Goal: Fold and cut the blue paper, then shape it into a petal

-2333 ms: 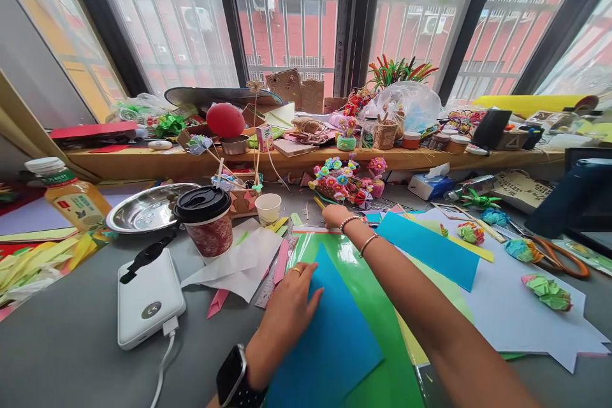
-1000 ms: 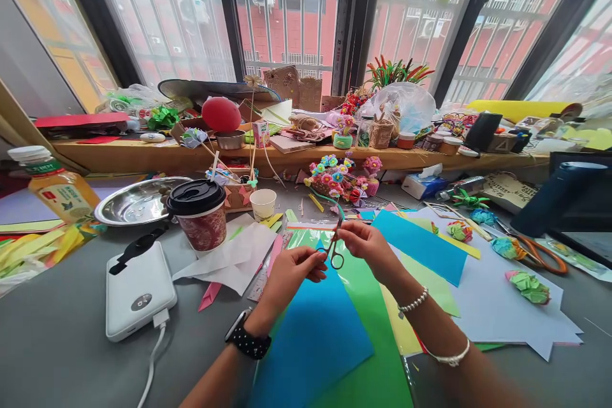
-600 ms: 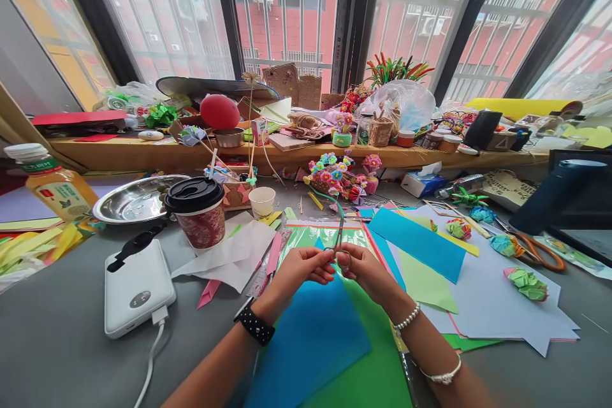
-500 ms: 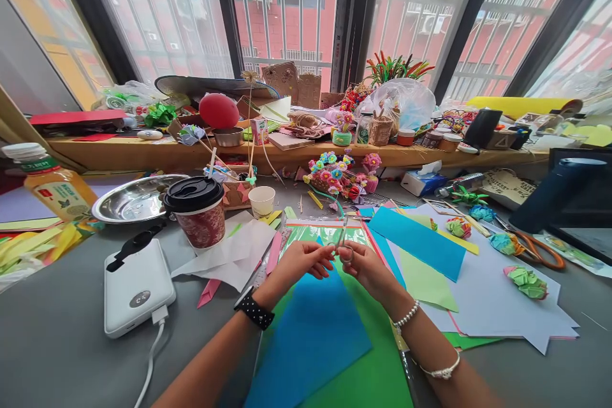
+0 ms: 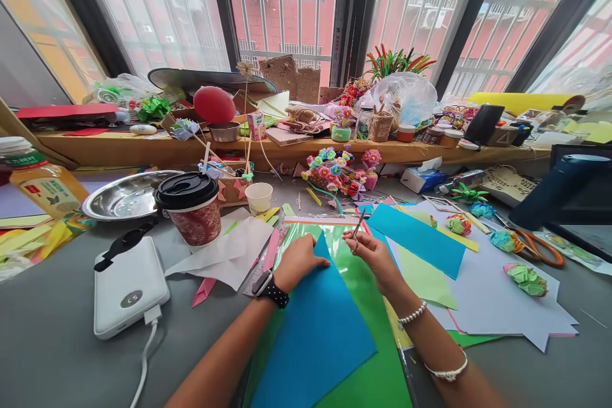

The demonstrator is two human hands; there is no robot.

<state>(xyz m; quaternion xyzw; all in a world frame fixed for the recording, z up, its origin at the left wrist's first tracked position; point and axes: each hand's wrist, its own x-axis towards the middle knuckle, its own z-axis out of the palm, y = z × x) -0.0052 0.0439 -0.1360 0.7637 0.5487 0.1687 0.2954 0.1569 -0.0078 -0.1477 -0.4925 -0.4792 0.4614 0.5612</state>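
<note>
My left hand (image 5: 297, 262) grips a large sheet of blue paper (image 5: 313, 338) near its narrow top corner, thumb lying on the paper and the other fingers partly hidden. Small metal scissors (image 5: 358, 226) are in my right hand (image 5: 377, 261), with fingers at the handle loops and the tips pointing up and away. A short gap separates the scissors from the blue sheet. Beneath the sheet lies glossy green paper in a clear sleeve (image 5: 368, 306).
To the left stand a lidded coffee cup (image 5: 189, 210), a white power bank (image 5: 130, 290) with a cable and a metal bowl (image 5: 119, 197). On the right, a blue strip (image 5: 415, 236), white paper (image 5: 482, 293), crumpled paper pieces and orange-handled scissors (image 5: 540, 248) lie on the desk.
My hands, which were together above the paper, have moved apart. The left has come down onto the blue sheet; the right has shifted right with the scissors. The view has also shifted slightly.
</note>
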